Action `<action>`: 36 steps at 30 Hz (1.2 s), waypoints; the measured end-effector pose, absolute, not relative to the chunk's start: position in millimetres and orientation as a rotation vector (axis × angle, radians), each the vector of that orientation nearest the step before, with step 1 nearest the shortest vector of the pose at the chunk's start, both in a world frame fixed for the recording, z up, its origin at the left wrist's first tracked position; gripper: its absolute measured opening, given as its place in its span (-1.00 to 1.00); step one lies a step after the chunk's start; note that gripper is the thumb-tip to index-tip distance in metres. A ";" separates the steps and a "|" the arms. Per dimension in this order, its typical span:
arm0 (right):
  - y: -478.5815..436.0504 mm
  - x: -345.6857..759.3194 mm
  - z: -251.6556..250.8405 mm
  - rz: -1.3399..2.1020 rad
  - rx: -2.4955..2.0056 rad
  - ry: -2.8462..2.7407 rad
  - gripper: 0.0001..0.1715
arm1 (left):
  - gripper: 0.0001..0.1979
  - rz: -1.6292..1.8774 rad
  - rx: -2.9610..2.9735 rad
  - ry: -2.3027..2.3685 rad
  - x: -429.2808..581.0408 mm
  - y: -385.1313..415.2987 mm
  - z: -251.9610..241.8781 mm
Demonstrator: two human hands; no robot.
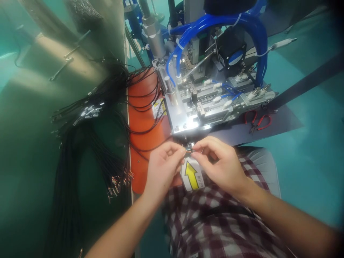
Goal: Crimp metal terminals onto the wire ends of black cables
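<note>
My left hand (pixel 166 165) is closed in a pinch on a thin wire (pixel 188 151), whose orange-copper end shows between my two hands. Facing it, my right hand (pixel 224 163) has thumb and forefinger pinched at the wire's other side, around a small dark piece too small to name. Both hands are just in front of the near edge of a metal pneumatic machine (pixel 188 122). Below my fingertips is a white label with a yellow arrow (pixel 191 175). My fingers partly hide what they hold.
Black cables (pixel 142 132) cross the orange board (pixel 138 157) at left. Bundles with shiny tips (pixel 90 111) and copper ends (pixel 118 181) hang over the dark green surface. Blue air hoses (pixel 223 19) arch over the machine. Red-handled pliers (pixel 254 127) lie at right.
</note>
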State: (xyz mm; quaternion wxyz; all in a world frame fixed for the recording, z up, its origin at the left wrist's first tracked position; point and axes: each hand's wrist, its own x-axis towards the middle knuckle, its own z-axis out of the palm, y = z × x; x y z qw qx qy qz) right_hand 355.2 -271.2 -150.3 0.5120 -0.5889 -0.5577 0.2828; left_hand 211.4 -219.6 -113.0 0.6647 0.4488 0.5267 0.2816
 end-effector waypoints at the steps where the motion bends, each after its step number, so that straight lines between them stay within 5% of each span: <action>1: -271.8 354.3 -150.8 0.706 -1.418 -1.329 -0.90 | -0.80 0.632 1.011 1.182 210.6 -219.5 -113.1; 36: -266.2 312.6 -126.8 1.022 -1.346 -0.838 -0.97 | -0.85 0.776 0.799 0.945 192.2 -219.2 -107.0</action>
